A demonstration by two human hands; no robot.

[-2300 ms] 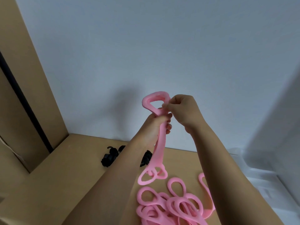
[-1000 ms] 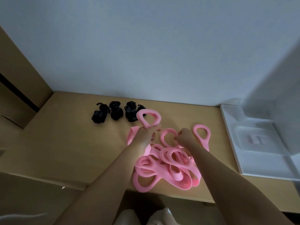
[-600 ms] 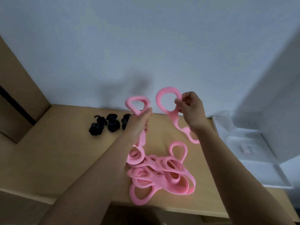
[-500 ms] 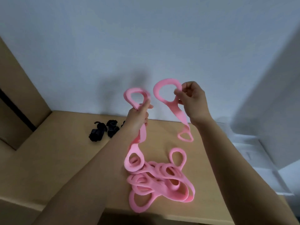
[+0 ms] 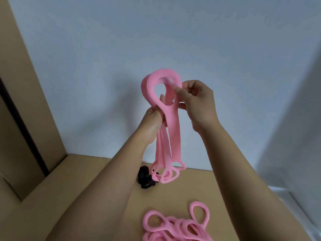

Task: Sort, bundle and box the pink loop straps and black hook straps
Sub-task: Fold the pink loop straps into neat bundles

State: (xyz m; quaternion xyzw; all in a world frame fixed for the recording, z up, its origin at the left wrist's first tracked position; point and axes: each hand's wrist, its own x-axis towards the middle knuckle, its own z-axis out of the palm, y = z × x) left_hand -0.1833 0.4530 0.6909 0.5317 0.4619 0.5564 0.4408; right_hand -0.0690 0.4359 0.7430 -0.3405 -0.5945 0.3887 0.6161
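Observation:
Both hands are raised in front of the wall with a bunch of pink loop straps [image 5: 171,136] hanging between them. My left hand [image 5: 152,120] grips the straps just below their top loops. My right hand [image 5: 198,101] pinches the right side of the front strap's top loop. The lower loops dangle just above the table. A pile of more pink loop straps [image 5: 175,225] lies on the table at the bottom edge. Black hook straps [image 5: 145,178] sit behind my left forearm, which hides part of them.
The tan table [image 5: 69,188] runs to a grey-white wall. A brown cardboard panel [image 5: 22,119] with a dark stripe stands at the left. Part of a white tray [image 5: 293,202] shows at the right edge.
The two hands, which held separate pink straps apart, have come together, so the straps now hang as one bunch. The view has tilted upward.

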